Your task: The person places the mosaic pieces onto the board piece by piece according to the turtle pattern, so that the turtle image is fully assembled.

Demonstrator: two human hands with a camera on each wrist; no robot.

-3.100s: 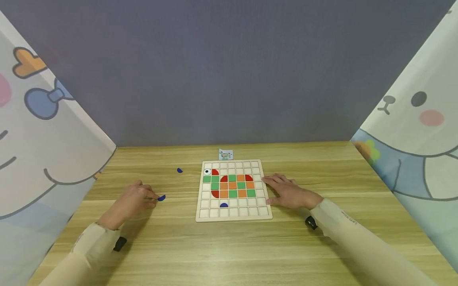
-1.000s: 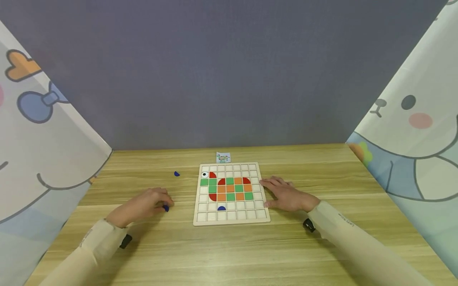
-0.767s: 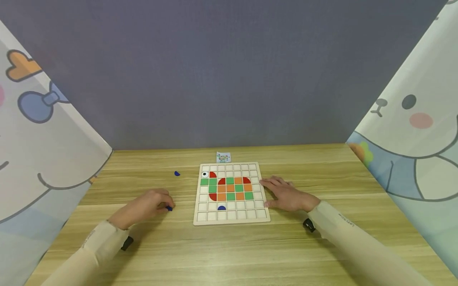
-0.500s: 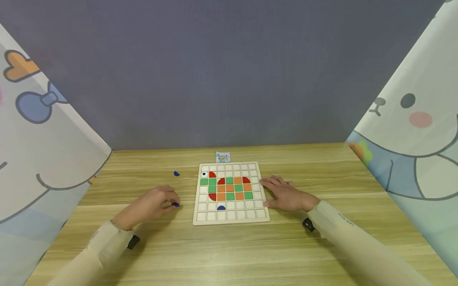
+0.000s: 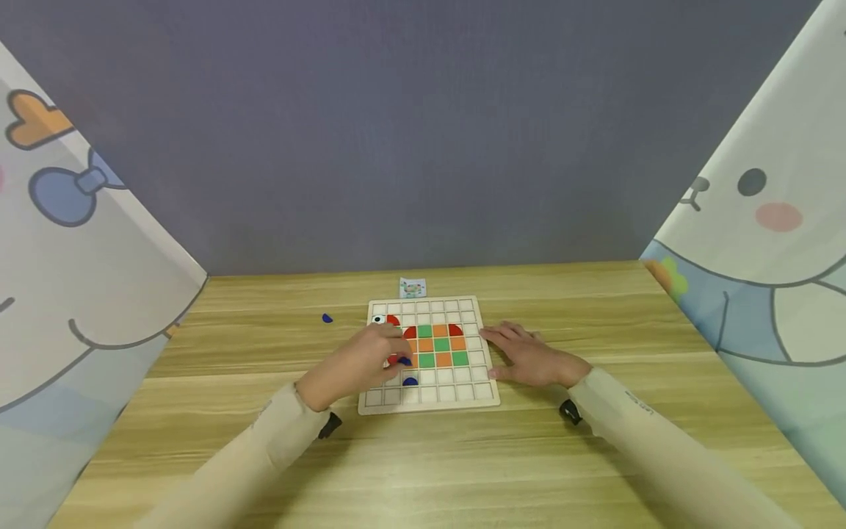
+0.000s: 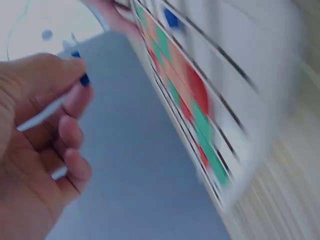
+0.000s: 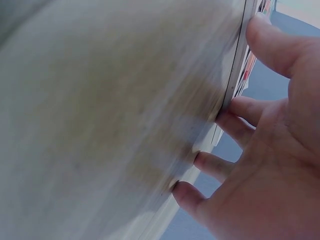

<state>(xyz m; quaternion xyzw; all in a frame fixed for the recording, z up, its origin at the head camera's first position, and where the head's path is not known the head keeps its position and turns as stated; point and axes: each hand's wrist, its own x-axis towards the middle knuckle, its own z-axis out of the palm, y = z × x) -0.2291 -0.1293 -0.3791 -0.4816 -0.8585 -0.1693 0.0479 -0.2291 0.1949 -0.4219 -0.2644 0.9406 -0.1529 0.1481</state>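
My left hand (image 5: 360, 364) pinches a blue half-round tile (image 6: 84, 79) between thumb and index finger, above the left part of a pale gridded board (image 5: 456, 395). Beneath and beside that hand, red, green and orange tiles sit in the grid, partly hidden. Another blue half-round tile (image 5: 410, 381) lies in a lower cell, just right of the left hand's thumb. My right hand (image 5: 532, 358) rests at the board's right edge, fingers spread; in the right wrist view its thumb and fingertips touch the edge and the table.
A third blue half-round tile (image 5: 327, 318) lies on the wooden table (image 5: 423, 470) left of the board. A small picture card (image 5: 413, 287) lies behind the board. A grey panel (image 5: 423, 147) closes off the back, with cartoon-printed sheets (image 5: 760, 308) on both sides.
The left hand picked up a blue half-round tile from the table at the left and carried it rightward over the board. The right hand has stayed at the board's edge.
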